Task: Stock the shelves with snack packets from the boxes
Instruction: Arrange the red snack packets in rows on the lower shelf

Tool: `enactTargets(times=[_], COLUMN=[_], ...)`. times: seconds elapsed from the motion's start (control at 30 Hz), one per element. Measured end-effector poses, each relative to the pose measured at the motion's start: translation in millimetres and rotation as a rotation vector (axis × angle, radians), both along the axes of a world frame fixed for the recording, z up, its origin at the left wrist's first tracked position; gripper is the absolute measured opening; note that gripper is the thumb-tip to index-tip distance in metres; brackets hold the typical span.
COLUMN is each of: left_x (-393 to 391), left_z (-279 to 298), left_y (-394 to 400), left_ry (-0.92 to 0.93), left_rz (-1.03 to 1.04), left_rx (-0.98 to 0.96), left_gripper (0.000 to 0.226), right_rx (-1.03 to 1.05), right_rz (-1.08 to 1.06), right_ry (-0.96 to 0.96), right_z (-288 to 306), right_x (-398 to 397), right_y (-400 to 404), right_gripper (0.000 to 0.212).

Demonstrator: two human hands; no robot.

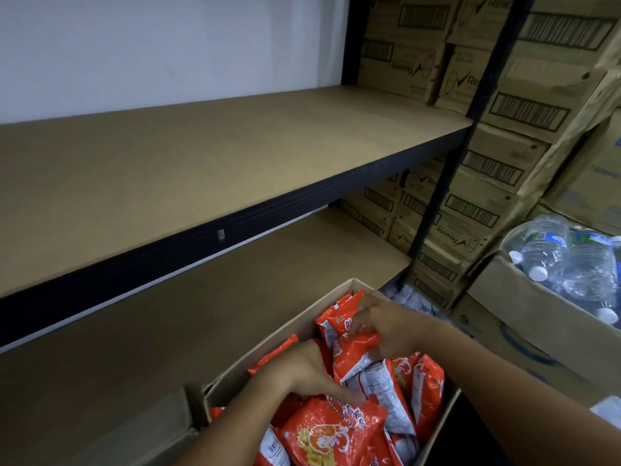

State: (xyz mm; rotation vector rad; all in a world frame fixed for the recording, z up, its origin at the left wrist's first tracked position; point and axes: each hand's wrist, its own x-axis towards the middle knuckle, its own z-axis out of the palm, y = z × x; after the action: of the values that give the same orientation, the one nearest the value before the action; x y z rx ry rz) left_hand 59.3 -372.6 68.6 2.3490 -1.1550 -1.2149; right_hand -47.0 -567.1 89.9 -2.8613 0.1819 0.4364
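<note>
Orange snack packets (336,432) fill an open cardboard box (295,317) at the near centre; the box sits against the near edge of the lower shelf (168,331). We see a prawn picture and yellow snack shapes on the nearest packet; several others show their silvery-white backs.

Both hands are down in the box. Left hand (302,371): fingers curled and dug in among the packets at the middle of the box, tips hidden under foil, so we cannot tell which packet it grips. Right hand (386,324): further in, toward the far right corner, fingers bunched round the top of an upright packet (353,354), pinching the crumpled foil. Bare forearms run in from the near right.

Upper shelf (201,163): plain brown board with a black metal front rail (235,223) and a pale wall (168,45) behind. Lower shelf is the same brown board.

Far right, beyond a black upright post (470,112): stacked brown cartons (504,136) printed with barcodes and a tick logo, on both shelf levels. Right edge: a second open box (524,297) holding clear water bottles (554,257) with white caps and blue labels, lying on their sides. More cartons (588,183) are piled behind it.
</note>
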Motion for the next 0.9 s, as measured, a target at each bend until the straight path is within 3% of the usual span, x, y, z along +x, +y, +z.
enactTargets(times=[0.2,0.3,0.43,0.53,0.73,0.8,0.9], left_x=[11.4,19.0,24.2,26.9,23.9,19.0,11.6], left_z=[3.3,-6.2,-11.3,-13.8,33.3,58.5,101.0], left_y=[5.2,7.8,16.0,26.9,48.0,56.5,75.1], left_ry=[0.042,0.085,0.127,0.218,0.267,0.196,0.059], left_rz=[-0.150,-0.097,0.026,0.147,0.354,0.364,0.424], left_rx=[0.106,0.053,-0.050,-0.168,-0.558,-0.671,-0.783], left_gripper=[0.075,0.071,0.070,0.068,0.049,0.056,0.086], right_rx=[-0.007,-0.028,-0.080,-0.045,0.143,0.155,0.129], right_rz=[-0.003,0.008,0.069,0.065,-0.119,-0.145,-0.151], right_ry=[0.018,-0.013,-0.037,-0.114,-0.441,-0.583,-0.829], right_z=[-10.5,-15.4,-19.2,-3.7,31.8,51.5,89.0], right_x=[4.8,7.2,8.2,5.0,-20.1,-28.5,-31.7], right_y=[-2.9,-4.1,-3.7,0.3,11.5,20.2,39.2], right_gripper=[0.042,0.050,0.076,0.076,0.080,0.077,0.074])
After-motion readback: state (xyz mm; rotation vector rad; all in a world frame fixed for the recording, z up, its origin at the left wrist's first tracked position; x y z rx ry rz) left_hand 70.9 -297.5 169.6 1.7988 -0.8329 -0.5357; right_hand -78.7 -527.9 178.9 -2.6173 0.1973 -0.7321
